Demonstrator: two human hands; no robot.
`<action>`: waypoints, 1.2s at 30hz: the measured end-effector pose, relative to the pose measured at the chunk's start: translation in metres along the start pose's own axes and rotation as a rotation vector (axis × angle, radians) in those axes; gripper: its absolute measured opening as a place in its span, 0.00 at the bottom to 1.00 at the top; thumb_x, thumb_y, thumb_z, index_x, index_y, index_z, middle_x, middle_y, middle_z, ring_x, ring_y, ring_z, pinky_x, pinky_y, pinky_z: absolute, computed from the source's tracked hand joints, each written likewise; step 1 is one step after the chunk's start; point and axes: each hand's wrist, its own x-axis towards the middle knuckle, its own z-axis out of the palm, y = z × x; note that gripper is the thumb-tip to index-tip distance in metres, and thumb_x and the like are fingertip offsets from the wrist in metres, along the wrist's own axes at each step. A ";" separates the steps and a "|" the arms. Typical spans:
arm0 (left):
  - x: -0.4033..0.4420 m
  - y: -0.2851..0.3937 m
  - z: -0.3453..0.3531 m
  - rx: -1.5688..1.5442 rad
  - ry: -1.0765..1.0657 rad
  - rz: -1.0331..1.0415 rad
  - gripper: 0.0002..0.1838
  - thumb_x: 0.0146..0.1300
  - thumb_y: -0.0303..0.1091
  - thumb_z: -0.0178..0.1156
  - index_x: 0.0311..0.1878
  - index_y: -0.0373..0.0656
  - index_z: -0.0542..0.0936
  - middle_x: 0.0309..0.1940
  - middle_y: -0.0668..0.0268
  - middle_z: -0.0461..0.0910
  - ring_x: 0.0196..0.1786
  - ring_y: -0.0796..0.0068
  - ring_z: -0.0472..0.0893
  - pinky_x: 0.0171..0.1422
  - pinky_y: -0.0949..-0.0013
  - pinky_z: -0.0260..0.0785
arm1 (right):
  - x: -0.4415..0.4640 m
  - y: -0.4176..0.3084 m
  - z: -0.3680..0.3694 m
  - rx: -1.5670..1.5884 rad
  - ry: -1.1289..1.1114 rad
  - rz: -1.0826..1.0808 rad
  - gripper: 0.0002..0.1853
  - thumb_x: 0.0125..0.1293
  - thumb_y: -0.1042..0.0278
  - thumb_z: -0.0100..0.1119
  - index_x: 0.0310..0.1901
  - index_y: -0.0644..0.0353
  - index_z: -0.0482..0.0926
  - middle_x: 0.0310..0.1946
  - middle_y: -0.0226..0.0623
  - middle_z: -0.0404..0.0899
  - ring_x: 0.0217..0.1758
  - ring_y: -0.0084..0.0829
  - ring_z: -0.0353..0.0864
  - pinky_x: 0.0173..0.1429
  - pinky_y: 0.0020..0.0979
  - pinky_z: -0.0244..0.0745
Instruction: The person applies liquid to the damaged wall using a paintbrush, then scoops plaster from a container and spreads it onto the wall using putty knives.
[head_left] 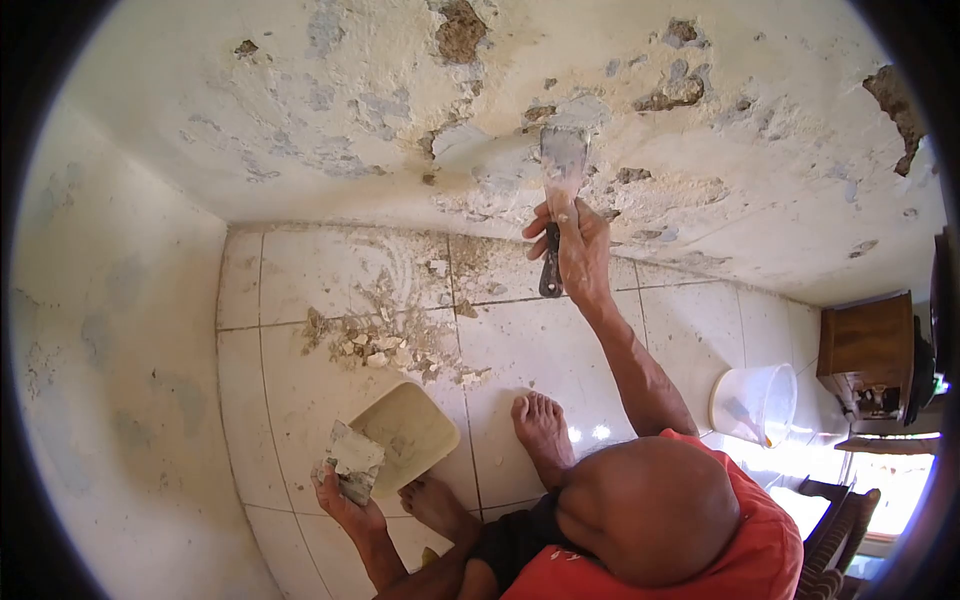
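Observation:
My right hand [582, 248] is closed round a putty knife [564, 160], its dark handle pointing down and its blade against the damaged wall [520, 100]. Chipped paint and holes surround the blade. Low at the left, my left hand [345, 500] grips a flat plate [354, 462] smeared with pale filler. That plate is beside the left rim of a cream plastic tub [447, 432] on the tiled floor. Pale residue coats the inside of the tub.
Plaster rubble [385, 345] lies on the floor by the wall. A white bucket [755, 403] stands at the right, with a wooden cabinet [865, 345] beyond it. Bare feet [545, 435] are on the tiles. A side wall [110, 330] rises at the left.

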 end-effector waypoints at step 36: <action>0.018 0.044 0.044 0.107 -0.164 -0.017 0.11 0.70 0.30 0.60 0.51 0.40 0.72 0.39 0.68 0.79 0.41 0.84 0.78 0.46 0.75 0.75 | -0.091 -0.019 0.059 -0.681 -1.246 -0.034 0.19 0.70 0.54 0.56 0.33 0.65 0.81 0.19 0.45 0.76 0.23 0.39 0.76 0.32 0.36 0.71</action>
